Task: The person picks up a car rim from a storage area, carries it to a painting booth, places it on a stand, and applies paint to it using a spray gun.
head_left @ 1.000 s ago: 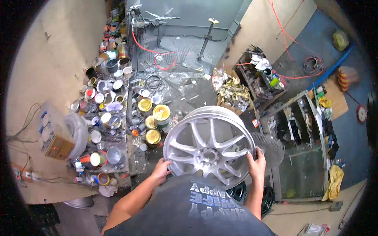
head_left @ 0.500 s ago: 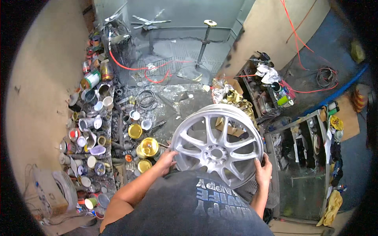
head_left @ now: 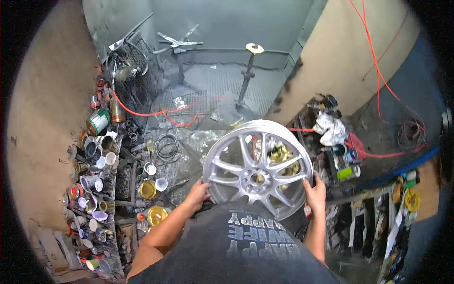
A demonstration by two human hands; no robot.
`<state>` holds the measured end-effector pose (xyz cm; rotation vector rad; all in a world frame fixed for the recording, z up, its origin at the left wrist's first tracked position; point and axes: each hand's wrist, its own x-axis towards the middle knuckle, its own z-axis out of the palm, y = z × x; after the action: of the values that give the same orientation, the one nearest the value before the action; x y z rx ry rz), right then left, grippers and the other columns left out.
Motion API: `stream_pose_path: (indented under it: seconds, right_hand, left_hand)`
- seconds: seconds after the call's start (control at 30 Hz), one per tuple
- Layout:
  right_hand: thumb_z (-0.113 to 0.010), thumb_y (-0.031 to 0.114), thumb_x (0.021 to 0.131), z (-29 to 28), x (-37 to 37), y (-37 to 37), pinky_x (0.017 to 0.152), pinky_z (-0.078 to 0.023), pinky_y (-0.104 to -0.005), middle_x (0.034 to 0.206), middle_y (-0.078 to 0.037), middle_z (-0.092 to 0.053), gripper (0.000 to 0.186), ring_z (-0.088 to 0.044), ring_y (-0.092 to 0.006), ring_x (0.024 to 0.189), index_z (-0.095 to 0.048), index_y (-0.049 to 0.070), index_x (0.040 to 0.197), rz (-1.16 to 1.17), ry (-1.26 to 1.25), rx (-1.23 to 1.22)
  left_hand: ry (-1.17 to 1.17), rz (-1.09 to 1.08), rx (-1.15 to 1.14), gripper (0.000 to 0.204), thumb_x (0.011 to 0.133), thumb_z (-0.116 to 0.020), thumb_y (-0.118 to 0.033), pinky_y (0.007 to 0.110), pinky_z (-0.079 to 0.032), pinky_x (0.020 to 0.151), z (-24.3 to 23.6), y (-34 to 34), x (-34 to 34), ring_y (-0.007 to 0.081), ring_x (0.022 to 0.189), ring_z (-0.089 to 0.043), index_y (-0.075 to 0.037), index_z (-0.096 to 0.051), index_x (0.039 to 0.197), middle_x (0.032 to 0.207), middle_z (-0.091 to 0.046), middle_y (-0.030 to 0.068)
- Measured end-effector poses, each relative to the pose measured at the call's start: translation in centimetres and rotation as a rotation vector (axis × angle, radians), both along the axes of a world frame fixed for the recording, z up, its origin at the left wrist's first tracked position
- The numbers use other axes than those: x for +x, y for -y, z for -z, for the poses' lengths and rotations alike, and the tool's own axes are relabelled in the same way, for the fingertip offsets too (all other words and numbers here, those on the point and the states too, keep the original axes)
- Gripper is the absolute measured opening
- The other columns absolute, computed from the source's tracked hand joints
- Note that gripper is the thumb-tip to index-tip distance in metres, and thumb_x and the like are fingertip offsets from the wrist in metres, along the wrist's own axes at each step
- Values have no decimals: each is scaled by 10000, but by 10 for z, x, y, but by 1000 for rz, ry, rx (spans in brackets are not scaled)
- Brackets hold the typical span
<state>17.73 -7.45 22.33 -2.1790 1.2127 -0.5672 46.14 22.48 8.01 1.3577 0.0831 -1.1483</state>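
I hold a silver multi-spoke wheel rim (head_left: 248, 182) up in front of my body, its face tilted toward me. My left hand (head_left: 198, 194) grips the rim's lower left edge, and my right hand (head_left: 314, 191) grips its right edge with the thumb on the front. Crumpled yellowish material (head_left: 279, 154) shows through the spokes. Below the rim, my dark shirt (head_left: 227, 251) hides part of its lower edge.
A grey booth (head_left: 227, 26) lies ahead, with an upright stand (head_left: 245, 83) and red hose (head_left: 137, 113). Paint cans (head_left: 98, 120) crowd the left. Cluttered shelves (head_left: 333, 128) and a dark rack (head_left: 359, 227) line the right. A coiled cable (head_left: 165, 146) lies on the dirty floor.
The view has shifted toward the booth, so the surrounding clutter sits lower and farther out. The rim, still held in both hands, has risen slightly in the picture.
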Motion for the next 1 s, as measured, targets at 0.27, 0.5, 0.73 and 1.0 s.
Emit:
stream_pose_path:
  seconds: [0.27, 0.5, 0.73, 1.0]
  right_hand:
    - [-714, 254, 821, 2, 169, 138, 967, -451, -412, 1175, -259, -600, 582, -594, -372, 1093, -553, -70, 1277, -144, -8, -53]
    - [-723, 225, 796, -12, 318, 254, 912, -468, -389, 1086, -229, -623, 492, -614, -343, 1013, -620, -49, 1192, -127, 8, -23]
    - [-721, 211, 785, 7, 420, 348, 882, -478, -383, 1050, -212, -633, 457, -625, -330, 977, -634, -45, 1153, -52, 108, -69]
    - [-719, 200, 798, 24, 538, 486, 807, -487, -363, 1020, -175, -631, 421, -634, -274, 912, -631, -49, 1125, 17, 164, 132]
  left_hand:
    - [-65, -167, 16, 424, 848, -520, -110, 404, -466, 877, 67, 106, 91, 208, 1040, -563, -50, -485, 1266, 1181, -594, 78]
    - [-54, -187, 109, 470, 814, -566, -104, 401, -458, 842, 50, 238, 256, 227, 1039, -514, -48, -465, 1270, 1209, -554, 88]
    - [41, -75, 44, 514, 783, -570, -95, 447, -429, 920, 22, 344, 400, 197, 1054, -507, -67, -478, 1288, 1212, -565, 51]
    - [252, -29, -126, 600, 802, -507, -65, 351, -404, 973, 26, 489, 563, 237, 1170, -518, -3, -434, 1395, 1292, -564, 139]
